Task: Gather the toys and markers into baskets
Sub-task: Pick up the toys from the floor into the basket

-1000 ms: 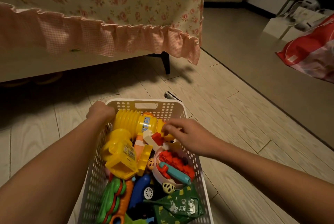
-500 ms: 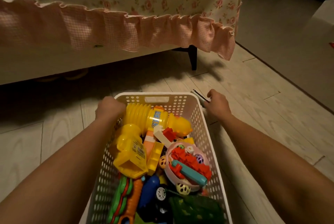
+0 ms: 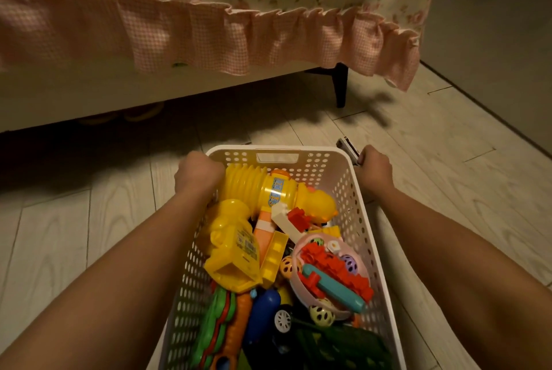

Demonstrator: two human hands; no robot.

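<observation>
Reaching past the far right corner of the white basket (image 3: 279, 150), the right hand (image 3: 375, 168) sits on the floor (image 3: 433, 166) with its knuckles toward the camera, fingers curled under and apparently closing on a small dark, flat object (image 3: 347, 144); too small and shadowed to name, possibly a marker or a toy; grip itself hidden by the back of the hand, so cannot tell for sure whether it is already pinched. Lying just beyond the hand, touching its fingers, long axis slanting from the hand up and to the left toward the bed leg (image 3: 340, 85); near end under the fingers, far end free. Sitting just outside the basket wall, so probably only a short lift up and leftward over the rim to drop it in. Clenching in a fist on the far left rim, the left hand (image 3: 198, 173) steadies the basket, well apart from the object with the whole basket between; clearly the right hand's job. Filling most of the basket, toys: a yellow toy hammer (image 3: 268, 187), a pink bowl (image 3: 328, 274) of red pieces, a blue car (image 3: 265, 316); little room near the far end, likely landing on top of the hammer.
</observation>
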